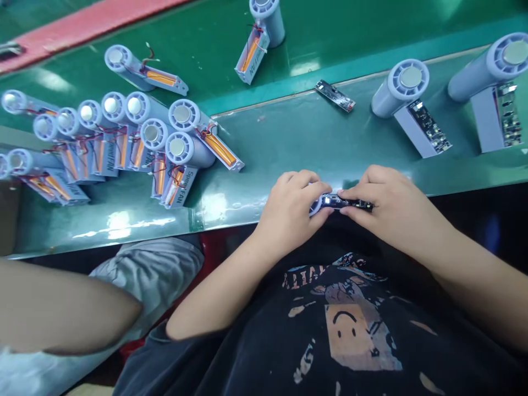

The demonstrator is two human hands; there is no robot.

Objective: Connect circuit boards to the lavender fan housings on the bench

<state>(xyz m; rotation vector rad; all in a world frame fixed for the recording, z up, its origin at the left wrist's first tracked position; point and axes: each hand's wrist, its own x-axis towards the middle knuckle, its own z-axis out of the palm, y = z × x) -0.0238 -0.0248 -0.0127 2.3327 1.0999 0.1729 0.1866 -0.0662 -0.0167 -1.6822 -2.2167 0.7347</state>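
At the bench's front edge, my left hand (289, 206) is closed around a lavender handheld fan body (315, 206), mostly hidden by the fingers. My right hand (383, 198) pinches a black circuit board (336, 201) between thumb and fingers, against the fan's handle end. Both hands are close together, with the board spanning the gap between them. Whether the board is seated in the handle I cannot tell. Beyond the hands, a loose circuit board (335, 95) lies on the bench. To the right stand two fan bodies, a nearer one (402, 88) and a farther one (490, 69), each with a board at its handle.
Several lavender fan bodies (192, 151) with orange batteries and red wires crowd the green bench (264, 137) at left. Two more, one fan body (127, 66) and another (270, 25), stand on the green surface behind. A neighbouring person's arm (61, 305) reaches in at lower left.
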